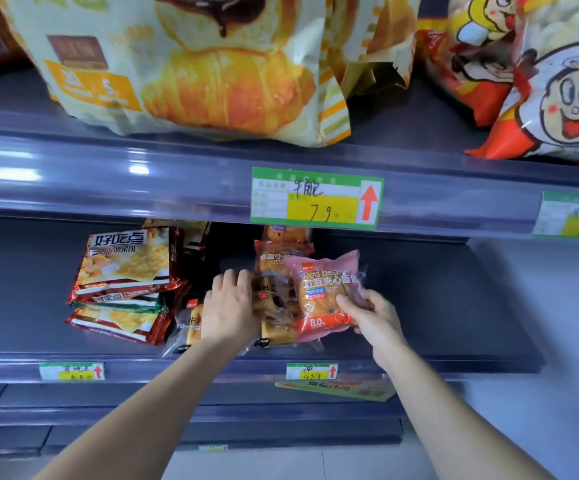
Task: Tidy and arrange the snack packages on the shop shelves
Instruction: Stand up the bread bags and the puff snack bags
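Pink bun packet (326, 292) is sitting mid-shelf, the right hand (371, 317) pinching its five o'clock corner; the left hand (232, 306) is pressing flat-fingered on clear bread packets (274, 327) at its nine o'clock. Slick film is likely risking slides off the dark blue shelf (454, 306) above pale flooring (281, 462).

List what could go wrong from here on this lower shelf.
1. The right hand pinches the pink red bean bread pack by one lower corner; it might slip.
2. The clear-wrapped bread packs under the left hand lie loosely piled near the shelf edge; a push could slide them off.
3. The cracker stack sits askew and could be knocked.
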`<action>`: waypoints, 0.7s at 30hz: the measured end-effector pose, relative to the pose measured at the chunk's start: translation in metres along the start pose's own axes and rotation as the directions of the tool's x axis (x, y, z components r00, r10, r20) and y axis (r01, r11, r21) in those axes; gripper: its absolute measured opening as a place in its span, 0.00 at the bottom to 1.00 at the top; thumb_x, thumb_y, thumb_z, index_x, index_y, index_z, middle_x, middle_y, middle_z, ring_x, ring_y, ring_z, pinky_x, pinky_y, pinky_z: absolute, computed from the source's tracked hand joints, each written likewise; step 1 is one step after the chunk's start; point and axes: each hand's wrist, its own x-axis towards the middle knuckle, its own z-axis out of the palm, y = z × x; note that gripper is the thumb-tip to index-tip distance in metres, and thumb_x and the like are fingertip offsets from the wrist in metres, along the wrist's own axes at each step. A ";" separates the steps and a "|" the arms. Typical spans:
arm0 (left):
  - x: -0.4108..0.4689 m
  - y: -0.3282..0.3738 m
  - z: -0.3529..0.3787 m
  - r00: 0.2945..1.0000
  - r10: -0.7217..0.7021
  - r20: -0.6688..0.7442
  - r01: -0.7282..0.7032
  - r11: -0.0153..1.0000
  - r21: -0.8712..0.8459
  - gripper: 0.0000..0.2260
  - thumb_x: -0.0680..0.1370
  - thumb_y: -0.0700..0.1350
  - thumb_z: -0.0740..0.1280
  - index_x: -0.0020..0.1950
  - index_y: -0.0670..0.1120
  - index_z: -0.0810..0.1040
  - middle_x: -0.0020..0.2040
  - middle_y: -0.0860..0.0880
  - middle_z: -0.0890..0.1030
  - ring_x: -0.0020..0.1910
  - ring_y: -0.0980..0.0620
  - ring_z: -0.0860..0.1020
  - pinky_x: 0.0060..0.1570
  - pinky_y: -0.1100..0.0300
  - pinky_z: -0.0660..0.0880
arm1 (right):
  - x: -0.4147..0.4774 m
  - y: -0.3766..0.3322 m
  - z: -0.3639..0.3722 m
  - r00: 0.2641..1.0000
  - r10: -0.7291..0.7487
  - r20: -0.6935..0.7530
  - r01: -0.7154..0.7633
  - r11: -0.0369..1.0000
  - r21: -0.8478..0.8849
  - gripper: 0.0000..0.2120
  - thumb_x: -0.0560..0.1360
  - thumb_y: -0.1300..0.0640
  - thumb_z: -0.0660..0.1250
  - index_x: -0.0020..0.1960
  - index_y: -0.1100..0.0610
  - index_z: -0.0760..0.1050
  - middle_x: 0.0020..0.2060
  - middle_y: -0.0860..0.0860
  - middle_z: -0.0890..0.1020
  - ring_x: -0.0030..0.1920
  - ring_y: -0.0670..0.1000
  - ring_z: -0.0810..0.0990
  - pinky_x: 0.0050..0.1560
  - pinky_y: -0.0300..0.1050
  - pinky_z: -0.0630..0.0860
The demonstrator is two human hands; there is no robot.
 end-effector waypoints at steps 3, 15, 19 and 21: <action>0.004 0.003 -0.003 0.997 -0.070 0.038 0.069 0.998 0.009 0.26 0.72 0.51 0.70 0.65 0.48 0.62 0.62 0.47 0.68 0.64 0.45 0.65 0.62 0.49 0.64 | -0.002 -0.011 0.014 0.998 -0.052 0.036 0.050 0.997 0.063 0.09 0.72 0.53 0.74 0.50 0.51 0.77 0.47 0.49 0.82 0.44 0.47 0.80 0.36 0.40 0.74; 0.008 0.007 -0.013 0.993 0.001 0.118 0.002 1.000 -0.023 0.43 0.66 0.68 0.69 0.75 0.53 0.58 0.74 0.50 0.61 0.74 0.46 0.58 0.70 0.41 0.59 | 0.003 -0.013 0.035 0.981 -0.040 0.191 0.055 0.996 -0.075 0.15 0.70 0.44 0.73 0.50 0.53 0.77 0.48 0.45 0.80 0.48 0.43 0.78 0.43 0.38 0.72; -0.002 0.010 -0.012 1.000 0.007 0.017 -0.010 0.985 0.170 0.31 0.72 0.64 0.65 0.71 0.53 0.65 0.74 0.49 0.61 0.74 0.47 0.57 0.72 0.40 0.52 | 0.013 -0.013 0.026 0.983 -0.009 0.181 0.024 0.996 -0.082 0.18 0.71 0.39 0.69 0.53 0.51 0.79 0.51 0.44 0.82 0.52 0.46 0.79 0.55 0.44 0.76; -0.007 0.009 -0.012 1.000 0.031 -0.003 -0.029 0.974 0.227 0.35 0.74 0.62 0.66 0.75 0.51 0.57 0.79 0.46 0.49 0.77 0.45 0.48 0.73 0.38 0.47 | 0.021 -0.012 0.022 0.987 -0.037 0.158 0.057 0.990 -0.126 0.14 0.73 0.43 0.69 0.54 0.51 0.80 0.56 0.45 0.82 0.56 0.48 0.79 0.61 0.50 0.75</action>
